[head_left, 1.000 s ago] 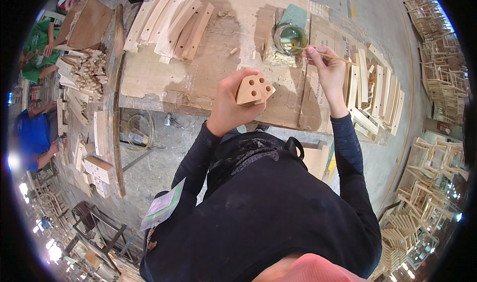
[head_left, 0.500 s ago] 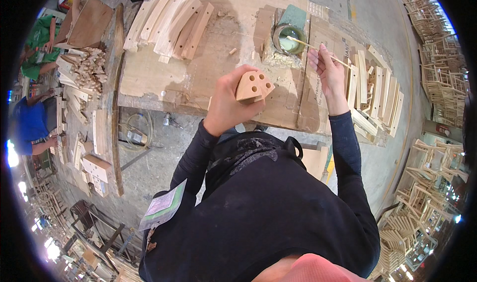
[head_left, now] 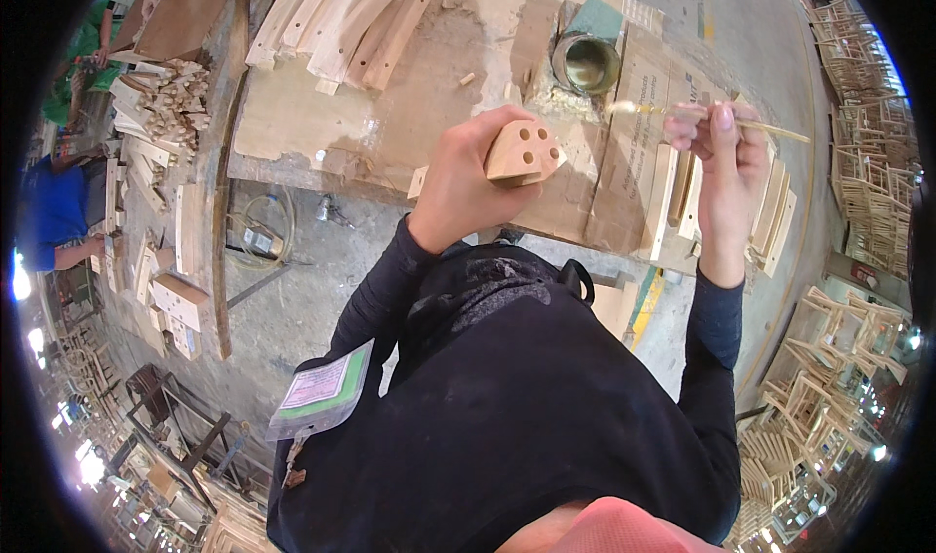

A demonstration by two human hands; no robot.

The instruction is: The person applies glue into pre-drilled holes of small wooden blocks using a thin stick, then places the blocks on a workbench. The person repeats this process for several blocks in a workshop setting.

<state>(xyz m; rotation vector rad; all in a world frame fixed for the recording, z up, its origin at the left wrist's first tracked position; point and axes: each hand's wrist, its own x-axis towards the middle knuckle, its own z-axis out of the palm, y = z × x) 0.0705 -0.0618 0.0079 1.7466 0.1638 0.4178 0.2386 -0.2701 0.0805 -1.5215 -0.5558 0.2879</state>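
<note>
My left hand [head_left: 466, 171] is closed around two wooden pieces [head_left: 526, 153], held together with their drilled ends facing up. Several round holes show in those end faces. Out to the right, my right hand [head_left: 723, 153] pinches a thin stick [head_left: 780, 131]. Its tip, pointing left toward the pot, carries a pale, wet-looking blob. The glue pot [head_left: 588, 63], a round dark container with a greenish block behind it, stands beyond the hands on a crusted patch of the cardboard-covered table [head_left: 322, 143].
Curved wooden slats [head_left: 356, 26] lie side by side at the far left of the table. More wooden strips [head_left: 668, 197] lie under and beside my right hand. A side bench with a heap of small wood pieces [head_left: 166, 109] and a person in blue [head_left: 44, 212] are at left.
My right hand has drawn the stick out of the glue pot and moved right and nearer. My left hand with the wooden pieces has shifted slightly right.
</note>
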